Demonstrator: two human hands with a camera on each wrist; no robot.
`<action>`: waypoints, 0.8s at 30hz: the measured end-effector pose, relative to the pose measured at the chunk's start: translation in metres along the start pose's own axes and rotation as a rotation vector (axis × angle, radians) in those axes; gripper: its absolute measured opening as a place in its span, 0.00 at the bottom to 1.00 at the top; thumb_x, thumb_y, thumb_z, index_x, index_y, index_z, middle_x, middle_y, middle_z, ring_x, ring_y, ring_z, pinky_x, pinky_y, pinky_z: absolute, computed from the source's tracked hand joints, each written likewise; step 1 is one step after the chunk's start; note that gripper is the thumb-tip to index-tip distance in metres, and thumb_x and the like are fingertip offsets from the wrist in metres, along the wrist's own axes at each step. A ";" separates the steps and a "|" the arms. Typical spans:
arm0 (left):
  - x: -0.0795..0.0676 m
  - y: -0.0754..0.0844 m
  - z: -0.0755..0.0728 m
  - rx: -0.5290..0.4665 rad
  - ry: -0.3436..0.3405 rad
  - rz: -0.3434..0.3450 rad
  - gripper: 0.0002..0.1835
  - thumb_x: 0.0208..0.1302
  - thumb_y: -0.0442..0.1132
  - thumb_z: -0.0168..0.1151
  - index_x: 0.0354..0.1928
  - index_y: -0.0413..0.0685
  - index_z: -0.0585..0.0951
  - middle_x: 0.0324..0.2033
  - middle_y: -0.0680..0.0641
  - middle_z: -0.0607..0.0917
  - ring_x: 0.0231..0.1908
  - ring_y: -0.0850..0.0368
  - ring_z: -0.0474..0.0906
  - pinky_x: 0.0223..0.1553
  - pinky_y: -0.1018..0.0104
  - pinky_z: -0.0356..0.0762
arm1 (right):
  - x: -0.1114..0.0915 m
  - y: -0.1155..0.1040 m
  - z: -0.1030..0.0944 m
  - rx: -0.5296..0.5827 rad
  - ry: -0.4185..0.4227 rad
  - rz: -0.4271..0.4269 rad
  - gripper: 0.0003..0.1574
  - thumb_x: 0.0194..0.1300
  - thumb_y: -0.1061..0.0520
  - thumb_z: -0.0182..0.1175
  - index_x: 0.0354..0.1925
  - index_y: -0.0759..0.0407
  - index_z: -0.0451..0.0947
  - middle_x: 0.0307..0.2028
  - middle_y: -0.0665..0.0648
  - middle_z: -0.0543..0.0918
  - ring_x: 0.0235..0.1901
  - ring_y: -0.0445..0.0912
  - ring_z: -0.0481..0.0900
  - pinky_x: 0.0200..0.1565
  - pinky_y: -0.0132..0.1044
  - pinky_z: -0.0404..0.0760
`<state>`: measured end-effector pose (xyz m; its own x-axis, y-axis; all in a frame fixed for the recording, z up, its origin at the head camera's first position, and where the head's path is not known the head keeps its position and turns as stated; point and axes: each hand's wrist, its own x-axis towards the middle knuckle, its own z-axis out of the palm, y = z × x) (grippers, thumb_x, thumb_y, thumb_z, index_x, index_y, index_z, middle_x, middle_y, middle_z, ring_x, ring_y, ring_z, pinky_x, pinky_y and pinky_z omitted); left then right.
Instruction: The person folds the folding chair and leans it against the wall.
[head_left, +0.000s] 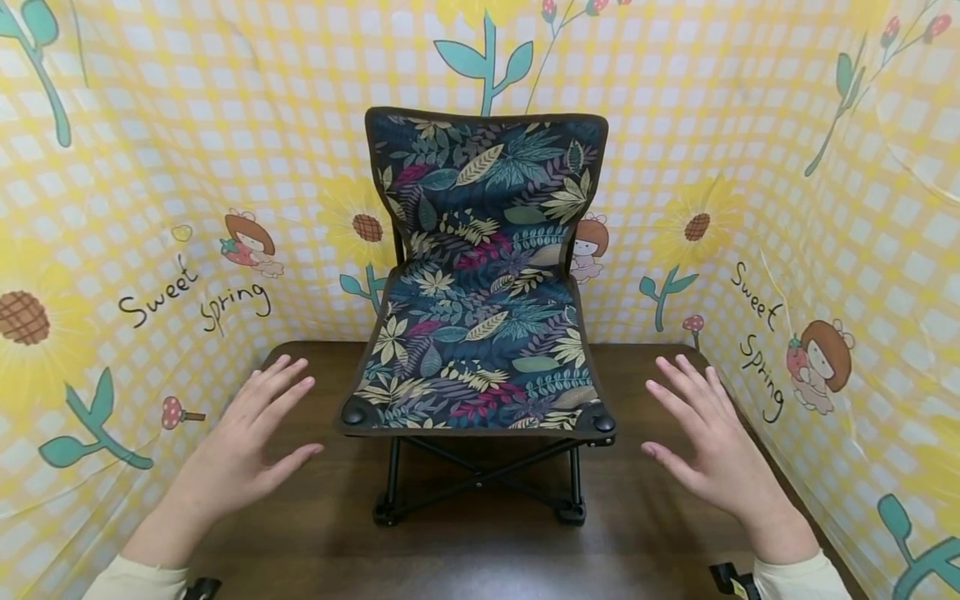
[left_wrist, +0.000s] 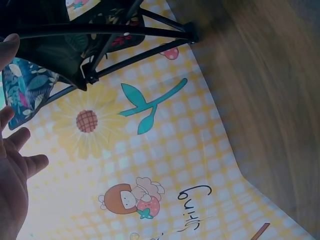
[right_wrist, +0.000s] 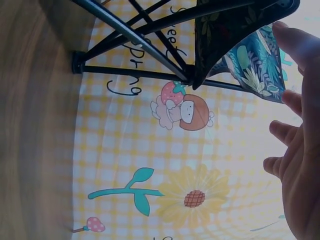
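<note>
A small folding chair (head_left: 480, 333) stands unfolded and upright on a brown wooden table, its dark fabric printed with colourful leaves. Black crossed legs (head_left: 478, 479) show under the front of the seat. To the left of the seat is my left hand (head_left: 243, 446), fingers spread and apart from the chair. My right hand (head_left: 708, 446) is held out on the other side, its fingers likewise spread and holding nothing. Both wrist views show the chair's black frame from the side, with the left fingers (left_wrist: 35, 165) and right fingers (right_wrist: 282, 132) at the image edges.
The table (head_left: 300, 533) reaches back to a yellow-and-white checked cloth (head_left: 300, 150) with sunflowers and "Sweet Spring" lettering, which encloses it at the back and both sides. A black strap piece (head_left: 202, 587) shows by the left sleeve, another (head_left: 731, 579) by the right.
</note>
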<state>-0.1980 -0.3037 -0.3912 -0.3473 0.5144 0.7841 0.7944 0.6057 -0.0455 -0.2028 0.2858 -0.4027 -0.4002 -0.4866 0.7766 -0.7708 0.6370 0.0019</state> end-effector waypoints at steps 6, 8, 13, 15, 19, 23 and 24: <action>0.005 0.006 0.002 -0.017 0.024 0.043 0.36 0.74 0.59 0.57 0.66 0.32 0.75 0.68 0.29 0.72 0.74 0.34 0.61 0.80 0.49 0.47 | 0.005 -0.004 0.003 0.029 0.019 -0.032 0.43 0.73 0.32 0.56 0.68 0.64 0.73 0.71 0.71 0.69 0.77 0.63 0.57 0.79 0.60 0.44; 0.006 0.008 0.003 -0.022 0.029 0.048 0.35 0.75 0.58 0.57 0.65 0.31 0.75 0.67 0.28 0.73 0.74 0.33 0.61 0.80 0.49 0.47 | 0.007 -0.005 0.004 0.031 0.021 -0.044 0.43 0.73 0.33 0.56 0.68 0.64 0.73 0.71 0.72 0.69 0.76 0.64 0.58 0.79 0.61 0.44; 0.008 0.011 0.006 -0.037 0.044 0.055 0.33 0.75 0.56 0.57 0.64 0.32 0.76 0.66 0.28 0.74 0.73 0.33 0.61 0.80 0.47 0.47 | 0.008 -0.007 0.005 0.026 0.015 -0.065 0.41 0.74 0.34 0.55 0.68 0.64 0.73 0.71 0.72 0.68 0.76 0.65 0.58 0.78 0.62 0.44; 0.009 0.013 0.008 -0.043 0.048 0.059 0.32 0.75 0.55 0.57 0.64 0.32 0.77 0.66 0.29 0.74 0.73 0.33 0.62 0.80 0.46 0.47 | 0.009 -0.008 0.006 0.032 0.013 -0.072 0.41 0.75 0.35 0.55 0.68 0.64 0.72 0.71 0.72 0.68 0.76 0.65 0.57 0.78 0.62 0.44; 0.011 0.016 0.010 -0.053 0.053 0.066 0.31 0.76 0.54 0.57 0.64 0.33 0.77 0.66 0.30 0.75 0.73 0.33 0.62 0.79 0.46 0.47 | 0.012 -0.010 0.007 0.052 0.016 -0.085 0.41 0.75 0.36 0.56 0.68 0.65 0.72 0.72 0.72 0.67 0.76 0.66 0.57 0.78 0.62 0.44; 0.013 0.020 0.011 -0.051 0.066 0.075 0.29 0.76 0.53 0.57 0.63 0.34 0.79 0.65 0.30 0.76 0.73 0.33 0.63 0.79 0.46 0.48 | 0.016 -0.013 0.009 0.062 0.025 -0.108 0.39 0.75 0.37 0.56 0.67 0.66 0.73 0.71 0.73 0.68 0.75 0.66 0.59 0.78 0.62 0.45; 0.013 0.020 0.011 -0.051 0.069 0.080 0.29 0.76 0.53 0.57 0.63 0.34 0.79 0.64 0.30 0.76 0.73 0.32 0.63 0.79 0.46 0.48 | 0.016 -0.014 0.009 0.069 0.027 -0.115 0.39 0.75 0.37 0.56 0.67 0.66 0.73 0.70 0.73 0.68 0.75 0.66 0.59 0.78 0.62 0.45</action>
<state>-0.1921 -0.2777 -0.3888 -0.2482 0.5157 0.8200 0.8430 0.5320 -0.0794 -0.2033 0.2638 -0.3955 -0.2940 -0.5371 0.7906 -0.8434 0.5350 0.0497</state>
